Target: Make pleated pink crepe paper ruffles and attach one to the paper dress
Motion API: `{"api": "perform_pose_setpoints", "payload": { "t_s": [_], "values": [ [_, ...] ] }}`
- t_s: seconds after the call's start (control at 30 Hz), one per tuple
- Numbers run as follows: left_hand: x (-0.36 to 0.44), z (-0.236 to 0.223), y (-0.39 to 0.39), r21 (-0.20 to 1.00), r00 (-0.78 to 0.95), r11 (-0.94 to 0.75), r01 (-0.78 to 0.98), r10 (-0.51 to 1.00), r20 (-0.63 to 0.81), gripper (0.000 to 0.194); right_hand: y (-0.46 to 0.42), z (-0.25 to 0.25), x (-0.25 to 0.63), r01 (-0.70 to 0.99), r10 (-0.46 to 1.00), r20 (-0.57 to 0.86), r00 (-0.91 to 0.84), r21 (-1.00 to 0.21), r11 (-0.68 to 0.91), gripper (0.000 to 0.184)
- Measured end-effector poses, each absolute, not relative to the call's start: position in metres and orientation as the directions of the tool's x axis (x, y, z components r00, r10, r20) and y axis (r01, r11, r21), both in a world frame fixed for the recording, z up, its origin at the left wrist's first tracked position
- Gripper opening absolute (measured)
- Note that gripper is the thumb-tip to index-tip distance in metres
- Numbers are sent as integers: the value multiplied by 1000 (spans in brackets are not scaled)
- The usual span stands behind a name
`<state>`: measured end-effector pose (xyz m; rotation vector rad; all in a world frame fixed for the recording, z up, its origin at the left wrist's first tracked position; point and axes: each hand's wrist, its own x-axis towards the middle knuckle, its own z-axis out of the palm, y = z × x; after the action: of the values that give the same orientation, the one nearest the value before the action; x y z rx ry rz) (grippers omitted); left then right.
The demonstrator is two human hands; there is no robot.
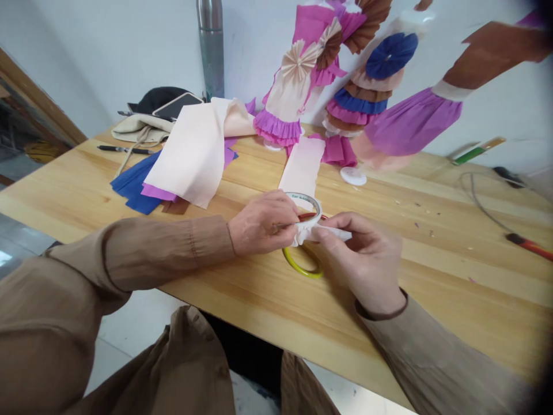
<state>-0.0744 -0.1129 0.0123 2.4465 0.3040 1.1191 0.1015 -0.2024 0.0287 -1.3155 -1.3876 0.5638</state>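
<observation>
My left hand (264,223) is closed beside a roll of tape (318,207), its fingers pressed on a gathered white paper strip (302,233). In a pinch between thumb and fingers, my right hand (367,256) holds the strip's flatter end. The pleats bunch up between the two hands. Below them a yellow loop (301,271) shows on the table, with a red loop (309,217) partly covered behind the tape; what they belong to is hidden. A pale paper strip (306,167) lies flat just beyond the tape.
Cream paper (194,153) and blue paper (136,178) lie at the left near a pen (125,150). Ruffled paper dresses (280,104) stand at the back, beside a metal flask (211,49). A white disc (353,176) and a green-handled tool (479,151) are at the right.
</observation>
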Motion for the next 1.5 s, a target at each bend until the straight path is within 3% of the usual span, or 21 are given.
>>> {"api": "perform_pose_setpoints", "payload": {
  "t_s": [0.37, 0.87, 1.0, 1.17, 1.37, 1.5],
  "values": [
    [-72, 10, -112, 446, 648, -895, -2, 338, 682, 27, -206, 26, 100, 422, 903, 410, 133, -847, 322, 10],
    [-74, 14, -115, 470, 672, -883, 8, 353, 651, 25, -201, 27, 101, 344, 913, 332, 237, -908, 241, 15],
    [-76, 19, -115, 508, 698, -861, -23, 350, 625, 24, -199, 28, 103, 313, 934, 298, 196, -922, 228, 18],
    [-77, 24, -107, 539, 762, -833, -120, 271, 588, 23, -194, 26, 108, 157, 967, 212, 142, -969, 190, 31],
    [-79, 19, -99, 548, 770, -826, -134, 262, 582, 19, -193, 26, 114, 128, 986, 164, 32, -979, 159, 33],
    [-81, 15, -97, 572, 783, -810, -127, 272, 559, 17, -195, 17, 116, 72, 991, 134, -6, -988, 134, 21]
  ]
}}
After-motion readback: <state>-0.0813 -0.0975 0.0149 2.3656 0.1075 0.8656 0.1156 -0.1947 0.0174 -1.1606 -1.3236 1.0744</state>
